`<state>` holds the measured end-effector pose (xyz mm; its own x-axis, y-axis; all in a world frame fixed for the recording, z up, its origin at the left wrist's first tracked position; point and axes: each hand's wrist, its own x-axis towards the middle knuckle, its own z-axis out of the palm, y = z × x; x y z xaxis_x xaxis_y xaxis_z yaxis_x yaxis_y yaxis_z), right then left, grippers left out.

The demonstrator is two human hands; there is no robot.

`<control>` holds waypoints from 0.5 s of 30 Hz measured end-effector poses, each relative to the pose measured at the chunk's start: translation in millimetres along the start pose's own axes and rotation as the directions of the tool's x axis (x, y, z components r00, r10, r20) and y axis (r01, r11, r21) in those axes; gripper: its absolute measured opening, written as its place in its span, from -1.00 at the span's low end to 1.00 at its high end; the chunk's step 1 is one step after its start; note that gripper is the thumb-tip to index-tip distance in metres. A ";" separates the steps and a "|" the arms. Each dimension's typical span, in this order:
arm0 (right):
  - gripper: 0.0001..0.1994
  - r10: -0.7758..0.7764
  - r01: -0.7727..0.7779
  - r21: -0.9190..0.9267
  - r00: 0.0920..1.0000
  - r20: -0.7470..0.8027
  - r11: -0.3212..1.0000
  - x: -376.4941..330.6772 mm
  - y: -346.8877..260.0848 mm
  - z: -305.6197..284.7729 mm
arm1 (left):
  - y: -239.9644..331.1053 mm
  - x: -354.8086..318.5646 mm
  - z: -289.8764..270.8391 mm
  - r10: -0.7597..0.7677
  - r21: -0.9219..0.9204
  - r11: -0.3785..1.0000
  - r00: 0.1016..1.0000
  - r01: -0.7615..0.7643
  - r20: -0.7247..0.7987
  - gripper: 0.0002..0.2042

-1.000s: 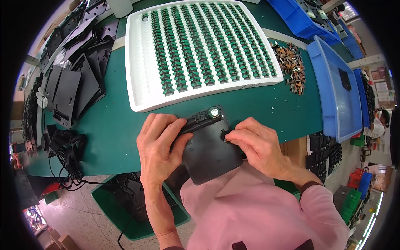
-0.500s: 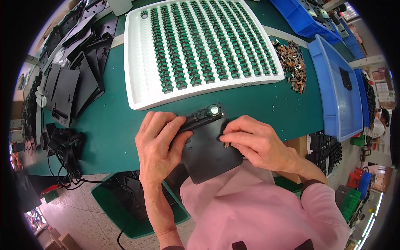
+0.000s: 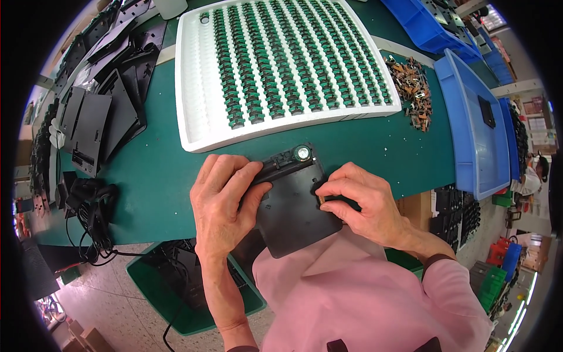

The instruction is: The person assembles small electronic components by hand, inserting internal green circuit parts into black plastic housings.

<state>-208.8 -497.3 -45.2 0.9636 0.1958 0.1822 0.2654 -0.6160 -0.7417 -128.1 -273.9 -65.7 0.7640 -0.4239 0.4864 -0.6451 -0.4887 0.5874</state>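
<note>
A black plastic panel [image 3: 296, 214] is held over my lap at the table's front edge, tilted. My left hand [image 3: 223, 196] grips its upper left side, thumb on the face and fingers along the ribbed top strip. A round silvery disc [image 3: 302, 154] sits at the panel's upper right corner. My right hand [image 3: 363, 205] is at the right edge, with thumb and forefinger closed round a small copper-coloured part [image 3: 321, 200]. That part touches the panel; whether it is seated there I cannot tell.
A white foam tray [image 3: 202, 141] with rows of green-and-black parts lies ahead. A heap of small copper-coloured pieces [image 3: 413, 91] is right of it. Blue bins [image 3: 463, 141] stand far right. Black panels [image 3: 94, 126] and a coiled cable [image 3: 91, 205] lie left; a green bin [image 3: 143, 281] is below.
My right thumb and forefinger have spread apart around the small copper-coloured part, and the hand has shifted slightly right. The left hand and panel are nearly still.
</note>
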 end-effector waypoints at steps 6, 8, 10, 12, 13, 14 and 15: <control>-0.78 0.024 -0.024 0.001 0.999 -0.031 1.000 5.5 0.6 1.3 | -1.9 -0.7 1.1 0.018 0.002 1.000 1.000 -0.018 0.000 -0.70; -0.79 0.043 -0.042 0.015 0.999 -0.009 0.999 6.1 0.4 1.1 | -1.9 -0.6 0.8 0.019 -0.003 1.000 1.000 -0.019 -0.004 -0.70; -0.79 0.046 -0.046 0.003 0.999 -0.004 0.999 7.2 -0.5 -0.1 | -2.0 -0.8 0.1 0.023 0.004 1.000 1.000 -0.023 -0.003 -0.70; -0.80 0.032 -0.032 -0.015 0.999 0.006 0.999 7.7 0.2 0.2 | -2.2 -1.0 0.5 0.022 -0.001 1.000 1.000 -0.022 -0.004 -0.70; -0.80 0.019 -0.018 -0.032 1.000 0.015 0.999 8.0 0.6 0.2 | -2.2 -1.0 0.9 0.022 -0.005 1.000 1.000 -0.022 -0.005 -0.69; -0.80 0.019 -0.019 -0.033 1.000 0.015 0.999 8.5 0.4 0.0 | -2.1 -0.9 0.9 0.023 -0.006 1.000 1.000 -0.023 -0.005 -0.69; -0.79 0.028 -0.027 -0.038 0.999 0.025 0.999 9.2 -0.3 -0.2 | -1.9 -0.7 0.6 0.023 -0.001 1.000 1.000 -0.023 -0.004 -0.70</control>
<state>-200.0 -495.5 -43.2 0.9694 0.1973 0.1457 0.2406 -0.6493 -0.7215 -127.5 -273.2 -67.6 0.7488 -0.4324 0.5024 -0.6627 -0.4775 0.5768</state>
